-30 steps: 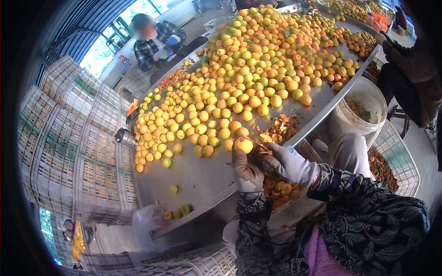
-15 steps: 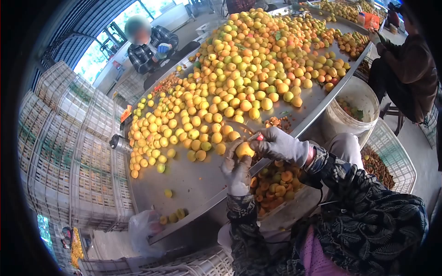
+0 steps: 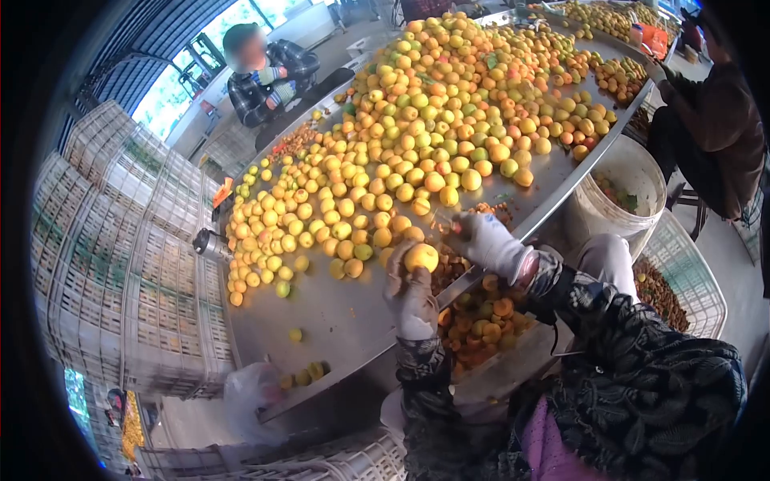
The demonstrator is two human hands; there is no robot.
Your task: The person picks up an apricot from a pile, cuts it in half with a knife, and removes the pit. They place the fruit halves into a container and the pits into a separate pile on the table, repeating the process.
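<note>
My gloved left hand point(image 3: 411, 298) is wrapped round a yellow-orange fruit point(image 3: 421, 257) above the table's near edge. Just right of it, my gloved right hand point(image 3: 485, 243) is closed on a small tool with a reddish handle point(image 3: 456, 228); its thin end points up and left, apart from the fruit. A large heap of yellow and orange fruit point(image 3: 401, 136) covers much of the metal table point(image 3: 337, 313). Below my hands, halved fruit point(image 3: 485, 325) fills a container under the table edge.
A white bucket point(image 3: 622, 192) and a crate of brown pits point(image 3: 662, 297) stand at the right. Stacked white crates point(image 3: 120, 264) rise at the left. One person sits beyond the table, another at the right. A clear plastic bag point(image 3: 253, 401) hangs at the near-left corner.
My right hand and its tool have moved away from the fruit, which stays in my left hand. The person across the table has moved their hands. The view has shifted slightly.
</note>
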